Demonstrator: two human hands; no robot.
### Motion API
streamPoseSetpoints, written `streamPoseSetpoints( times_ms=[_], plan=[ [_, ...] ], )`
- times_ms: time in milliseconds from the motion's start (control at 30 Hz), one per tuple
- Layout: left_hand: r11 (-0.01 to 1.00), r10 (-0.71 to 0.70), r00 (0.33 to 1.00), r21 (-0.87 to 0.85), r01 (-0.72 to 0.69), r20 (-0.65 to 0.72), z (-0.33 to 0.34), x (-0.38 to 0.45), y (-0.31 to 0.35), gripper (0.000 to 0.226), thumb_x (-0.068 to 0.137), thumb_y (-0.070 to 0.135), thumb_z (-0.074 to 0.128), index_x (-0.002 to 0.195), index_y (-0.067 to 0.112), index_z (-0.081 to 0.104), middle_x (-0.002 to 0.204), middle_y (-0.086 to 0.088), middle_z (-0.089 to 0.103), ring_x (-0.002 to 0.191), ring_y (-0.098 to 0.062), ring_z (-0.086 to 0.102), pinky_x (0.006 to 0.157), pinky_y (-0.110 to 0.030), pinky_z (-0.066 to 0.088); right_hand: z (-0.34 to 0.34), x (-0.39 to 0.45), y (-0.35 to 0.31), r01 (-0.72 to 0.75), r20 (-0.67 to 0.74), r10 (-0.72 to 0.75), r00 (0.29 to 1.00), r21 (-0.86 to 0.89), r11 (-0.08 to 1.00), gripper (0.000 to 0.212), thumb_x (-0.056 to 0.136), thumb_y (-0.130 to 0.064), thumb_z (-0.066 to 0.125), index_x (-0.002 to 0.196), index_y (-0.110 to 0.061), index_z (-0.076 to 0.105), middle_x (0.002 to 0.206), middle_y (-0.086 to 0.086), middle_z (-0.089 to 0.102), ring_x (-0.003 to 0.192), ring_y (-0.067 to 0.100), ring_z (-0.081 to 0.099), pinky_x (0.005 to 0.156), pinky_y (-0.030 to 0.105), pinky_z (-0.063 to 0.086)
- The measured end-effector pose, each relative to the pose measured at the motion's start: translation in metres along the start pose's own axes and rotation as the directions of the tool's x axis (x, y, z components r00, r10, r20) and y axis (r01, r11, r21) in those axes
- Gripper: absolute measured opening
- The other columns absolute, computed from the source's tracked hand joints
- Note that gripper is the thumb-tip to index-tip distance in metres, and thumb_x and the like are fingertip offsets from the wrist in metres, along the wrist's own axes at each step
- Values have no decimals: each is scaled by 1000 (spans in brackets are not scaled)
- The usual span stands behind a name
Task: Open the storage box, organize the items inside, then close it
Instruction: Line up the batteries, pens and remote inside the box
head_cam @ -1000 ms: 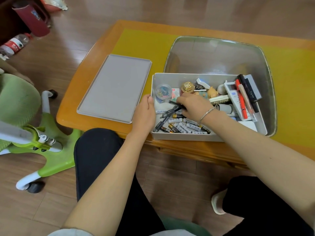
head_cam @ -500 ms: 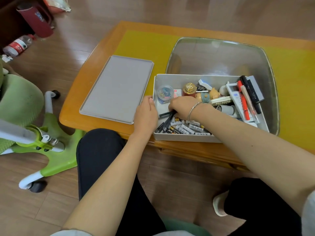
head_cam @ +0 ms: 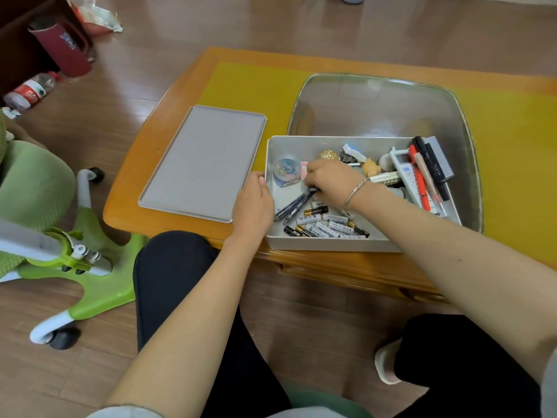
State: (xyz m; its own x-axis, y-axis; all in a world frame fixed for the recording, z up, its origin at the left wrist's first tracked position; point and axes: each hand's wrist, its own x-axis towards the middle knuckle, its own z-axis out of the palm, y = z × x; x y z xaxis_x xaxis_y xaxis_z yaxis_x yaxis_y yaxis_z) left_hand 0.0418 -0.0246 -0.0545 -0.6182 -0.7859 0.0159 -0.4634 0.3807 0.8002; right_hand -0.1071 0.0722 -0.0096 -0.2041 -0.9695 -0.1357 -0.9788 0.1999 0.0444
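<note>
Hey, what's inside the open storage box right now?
The storage box holds loose batteries, dark pens gripped by the right hand, a clear tub of clips, a gold ball and red markers. The hand hides whatever lies beneath it.

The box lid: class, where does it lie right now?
In the head view, the lid lies flat on the table, just left of the open storage box.
</note>
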Motion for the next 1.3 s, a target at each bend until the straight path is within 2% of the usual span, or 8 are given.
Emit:
streamPoseSetpoints(
  times_ms=[367, 533, 633, 767, 867, 1000, 1133, 1300],
  plan=[
    [999, -14, 1000, -43, 14, 8, 1, 0, -2, 26, 105, 32, 24, 103, 20, 47, 95, 0, 55, 87, -15, 52, 71, -31, 42, -25, -48, 19, -157, -204, 217, 955, 274, 949, 22, 86, -8, 55, 107, -5, 60, 106, 17, 57, 100, 34, 53, 78, 39, 41],
    [1000, -25, 1000, 13, 25, -6, 2, 1, -3, 26, 105, 33, 23, 100, 20, 45, 84, 4, 50, 76, -8, 47, 59, -23, 34, -47, -60, 34, -184, -398, 304, 866, 312, 932, 20, 87, -5, 57, 106, -3, 62, 99, 17, 58, 95, 33, 53, 76, 31, 35],
    [999, -30, 1000, 26, 30, -4, 2, 0, -3, 26, 105, 34, 23, 101, 20, 44, 84, 5, 49, 75, -7, 48, 57, -20, 33, -64, -63, 44, -221, -453, 339, 824, 293, 930, 20, 87, -6, 57, 106, -4, 63, 100, 17, 58, 96, 34, 53, 77, 34, 38],
    [998, -32, 999, 60, 32, -4, 3, 0, -2, 24, 105, 35, 23, 102, 22, 43, 92, 1, 53, 79, -9, 49, 59, -22, 36, -80, -69, 65, -399, -344, 452, 823, 217, 891, 24, 88, -12, 57, 111, -9, 65, 100, 20, 59, 96, 39, 55, 78, 40, 45],
    [997, -27, 1000, 75, 28, -6, 2, 0, -3, 24, 105, 35, 23, 102, 22, 42, 94, -1, 54, 78, -9, 49, 56, -18, 33, -83, -79, 76, -526, -243, 556, 795, 180, 831, 9, 86, -16, 59, 85, -8, 64, 75, 17, 57, 80, 38, 57, 64, 32, 40],
    [995, -19, 1000, 94, 20, -9, 3, 0, -3, 27, 104, 37, 24, 109, 20, 45, 100, -3, 57, 88, -15, 55, 59, -21, 35, -70, -98, 89, -646, -133, 678, 722, 220, 731, 19, 82, -17, 60, 66, -13, 52, 53, 8, 42, 59, 30, 46, 51, 26, 30],
    [965, 60, 998, 254, -64, 24, 2, 7, 9, 38, 102, 34, 35, 136, 16, 35, 126, -7, 56, 109, -26, 57, 75, -37, 44, -47, -115, 93, -696, -72, 748, 659, 319, 644, 34, 86, -31, 62, 58, -22, 45, 64, 12, 55, 62, 29, 49, 49, 25, 28],
    [930, 47, 997, 362, -63, 54, 6, 15, 15, 37, 99, 22, 44, 134, 13, 33, 129, -13, 53, 110, -32, 56, 72, -38, 41, -25, -125, 91, -732, -81, 810, 581, 384, 563, 31, 84, -38, 64, 75, -9, 57, 78, 18, 63, 72, 32, 55, 59, 29, 38]
  ],
)
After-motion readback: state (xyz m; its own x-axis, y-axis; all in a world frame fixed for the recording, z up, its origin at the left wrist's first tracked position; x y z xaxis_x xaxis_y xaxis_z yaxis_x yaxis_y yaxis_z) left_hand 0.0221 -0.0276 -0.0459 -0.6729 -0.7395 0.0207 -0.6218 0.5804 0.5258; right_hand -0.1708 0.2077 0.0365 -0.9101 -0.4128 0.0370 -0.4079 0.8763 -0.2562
